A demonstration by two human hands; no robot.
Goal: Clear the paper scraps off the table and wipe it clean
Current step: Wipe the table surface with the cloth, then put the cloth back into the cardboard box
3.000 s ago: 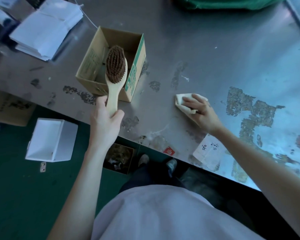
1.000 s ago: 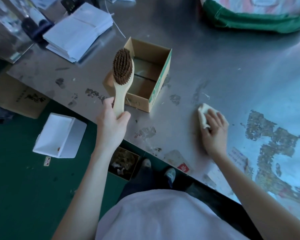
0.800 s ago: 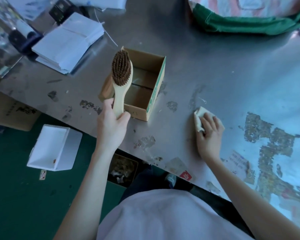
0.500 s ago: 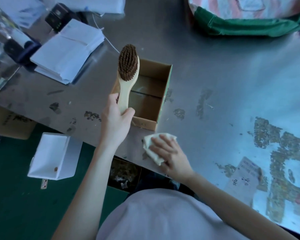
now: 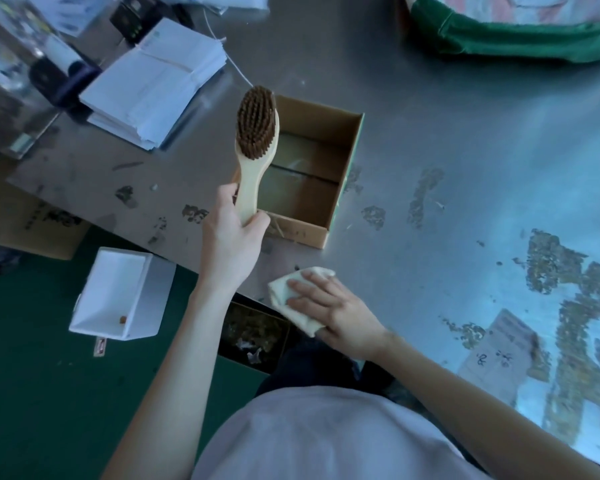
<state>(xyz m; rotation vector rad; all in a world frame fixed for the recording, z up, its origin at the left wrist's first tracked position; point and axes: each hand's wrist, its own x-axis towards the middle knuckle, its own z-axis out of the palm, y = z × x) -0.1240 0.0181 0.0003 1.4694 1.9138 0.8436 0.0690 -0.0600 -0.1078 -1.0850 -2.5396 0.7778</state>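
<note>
Head view, stained metal table [image 5: 447, 140], green floor [image 5: 32, 393]

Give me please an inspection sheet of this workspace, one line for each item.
Surface: metal table with patches of stuck paper residue, mostly at the right.
Job's things: cloth at the near edge; brush held up in front of the cardboard box.
Clutter: cardboard box open, looks empty; stack of white paper; green fabric at the far edge.
Hands: left hand grips the brush handle; right hand presses flat on the cloth.
Cables: thin white cord beside the paper stack.
Surroundings: white bin on the green floor; dark box of scraps below the table edge.
</note>
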